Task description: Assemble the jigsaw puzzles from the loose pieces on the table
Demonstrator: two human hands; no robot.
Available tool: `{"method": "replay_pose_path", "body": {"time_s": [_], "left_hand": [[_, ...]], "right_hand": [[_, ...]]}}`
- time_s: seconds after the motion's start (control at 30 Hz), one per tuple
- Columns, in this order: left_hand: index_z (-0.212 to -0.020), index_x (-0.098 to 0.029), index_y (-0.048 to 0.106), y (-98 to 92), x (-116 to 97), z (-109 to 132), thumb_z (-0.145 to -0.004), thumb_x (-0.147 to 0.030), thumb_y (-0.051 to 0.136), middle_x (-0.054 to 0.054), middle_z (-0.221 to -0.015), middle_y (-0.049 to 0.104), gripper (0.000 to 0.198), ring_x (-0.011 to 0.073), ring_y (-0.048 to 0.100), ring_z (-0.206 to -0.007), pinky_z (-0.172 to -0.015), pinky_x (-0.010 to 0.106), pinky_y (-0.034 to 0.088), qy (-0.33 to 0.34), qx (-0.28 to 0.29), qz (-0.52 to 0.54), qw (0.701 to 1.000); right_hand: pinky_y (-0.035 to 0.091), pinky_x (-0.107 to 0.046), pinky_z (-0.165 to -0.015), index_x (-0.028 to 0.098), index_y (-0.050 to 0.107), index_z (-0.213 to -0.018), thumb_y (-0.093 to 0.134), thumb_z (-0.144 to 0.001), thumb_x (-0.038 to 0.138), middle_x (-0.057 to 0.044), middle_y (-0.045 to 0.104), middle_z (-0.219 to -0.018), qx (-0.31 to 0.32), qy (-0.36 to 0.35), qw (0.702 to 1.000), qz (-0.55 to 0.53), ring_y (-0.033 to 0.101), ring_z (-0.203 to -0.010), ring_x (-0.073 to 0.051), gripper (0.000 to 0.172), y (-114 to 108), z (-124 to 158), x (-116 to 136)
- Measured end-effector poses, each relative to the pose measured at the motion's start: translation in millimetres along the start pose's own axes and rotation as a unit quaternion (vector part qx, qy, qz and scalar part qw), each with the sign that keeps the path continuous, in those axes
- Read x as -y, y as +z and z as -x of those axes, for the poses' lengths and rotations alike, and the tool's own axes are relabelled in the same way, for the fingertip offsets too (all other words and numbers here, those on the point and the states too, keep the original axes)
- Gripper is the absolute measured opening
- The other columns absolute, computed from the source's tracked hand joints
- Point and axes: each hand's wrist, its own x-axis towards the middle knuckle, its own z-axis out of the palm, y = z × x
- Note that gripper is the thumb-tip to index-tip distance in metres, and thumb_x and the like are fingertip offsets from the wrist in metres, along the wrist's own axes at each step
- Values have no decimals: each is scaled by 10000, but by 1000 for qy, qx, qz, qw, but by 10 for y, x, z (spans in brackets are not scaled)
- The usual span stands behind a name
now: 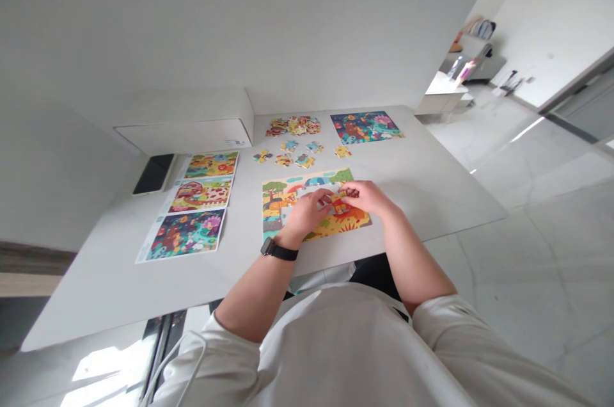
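Observation:
A partly built jigsaw puzzle [283,199] with yellow, green and orange patches lies on the white table [422,183] in front of me. My left hand [307,212], with a black watch on the wrist, rests on the puzzle with fingers curled down on it. My right hand [367,196] is beside it, fingers pinched on a small reddish puzzle piece [352,192] at the puzzle's right half. Several loose pieces [292,154] lie just beyond the puzzle. A heap of pieces [293,125] sits further back.
A finished dark blue puzzle [365,126] lies at the back right. A sheet with three reference pictures [192,205] lies to the left. A white box [192,122] and a black phone [154,173] sit at the back left. The table edge runs close to my body.

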Motion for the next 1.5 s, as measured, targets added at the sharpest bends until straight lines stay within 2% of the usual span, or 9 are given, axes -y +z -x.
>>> {"method": "replay_pose_path", "body": {"time_s": [0.13,0.37,0.73,0.83,1.07,1.23,1.33,1.5], "left_hand": [[-1229,-259,732,20,-5,-17,-913,-169,735,29,-1040,830,329,227,768,-988,-983,352,572,-2,4,-42,999],[-1242,-252,738,30,-1,-27,-916,-142,707,44,-1058,837,346,267,762,-1052,-1057,419,542,8,7,-100,995],[-1268,-263,747,81,5,-34,-956,-202,707,74,-1120,822,321,285,746,-1094,-1098,457,508,9,22,-163,986],[-1263,-256,756,82,4,-21,-959,-212,710,82,-1157,809,311,306,716,-1167,-1120,476,496,18,20,-175,984],[-1225,-276,804,63,-7,19,-964,-261,723,104,-1348,704,274,317,638,-1273,-1142,491,493,57,4,-174,983],[-1200,-329,822,71,10,38,-947,-299,766,62,-1380,706,260,305,605,-1324,-1209,504,440,113,39,-133,984],[-1202,-328,829,83,40,42,-933,-320,788,58,-1369,729,272,307,608,-1326,-1218,511,421,142,63,-123,980],[-1220,-325,838,95,63,44,-922,-328,791,65,-1342,751,301,315,627,-1303,-1201,506,434,141,78,-130,978]], "right_hand": [[516,-269,-740,235,827,-1088,804,-869,260,-33,778,-992,-12,-12,999,37,666,-746,-146,222,4,21,60],[513,-265,-757,238,799,-1148,782,-886,183,4,754,-853,9,-6,996,84,677,-751,-152,267,42,-7,64],[511,-281,-807,239,800,-1157,786,-913,170,-36,815,-1001,63,48,982,173,732,-885,-188,253,-31,-68,264],[515,-279,-822,234,794,-1156,786,-925,170,-55,819,-1092,80,53,975,199,743,-948,-195,240,-46,-97,314],[517,-306,-865,233,788,-1162,819,-918,207,-84,805,-1120,104,52,964,239,732,-999,-231,247,-47,-164,320],[513,-310,-882,214,780,-1086,843,-871,154,-107,764,-1167,93,18,968,234,710,-1042,-242,232,-39,-186,262],[508,-284,-854,208,769,-1105,798,-889,119,-81,753,-1131,65,20,976,207,704,-966,-196,235,-77,-158,197],[486,-278,-787,209,768,-1084,756,-935,161,-46,763,-994,4,53,978,202,683,-834,-170,157,-189,-70,63]]}}
